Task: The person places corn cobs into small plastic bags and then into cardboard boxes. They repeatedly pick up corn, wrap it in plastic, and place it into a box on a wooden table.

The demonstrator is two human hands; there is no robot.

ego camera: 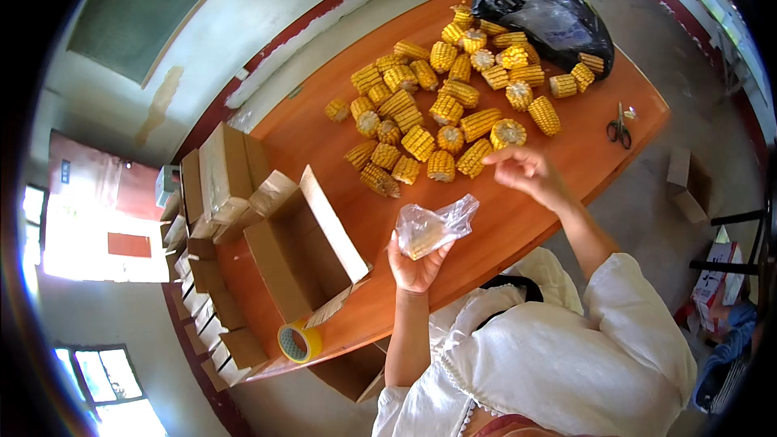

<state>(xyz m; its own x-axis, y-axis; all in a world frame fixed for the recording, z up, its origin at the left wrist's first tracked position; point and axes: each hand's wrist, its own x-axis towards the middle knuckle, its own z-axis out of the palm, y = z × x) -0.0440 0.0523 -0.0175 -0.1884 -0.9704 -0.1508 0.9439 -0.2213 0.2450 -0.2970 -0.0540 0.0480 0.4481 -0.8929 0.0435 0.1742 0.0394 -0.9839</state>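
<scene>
My left hand (pixel 417 264) holds a clear plastic bag (pixel 434 224) with a yellowish piece, apparently corn, low inside it. My right hand (pixel 525 175) is raised near the edge of the pile, fingers parted and bent, holding nothing visible; whether a fingertip touches a cob cannot be told. Many cut pieces of corn cob (pixel 419 142) lie spread over the wooden table (pixel 370 273), some showing their pale cut ends. A black plastic bag (pixel 546 12) lies at the table's far end, with corn pieces beside it.
An open cardboard box (pixel 303 255) stands left of my left hand, with a roll of yellow tape (pixel 299 342) near it. More cardboard boxes (pixel 224 176) line the table's left end. Scissors (pixel 619 127) lie near the right edge. On the floor at right sits another carton (pixel 689 185).
</scene>
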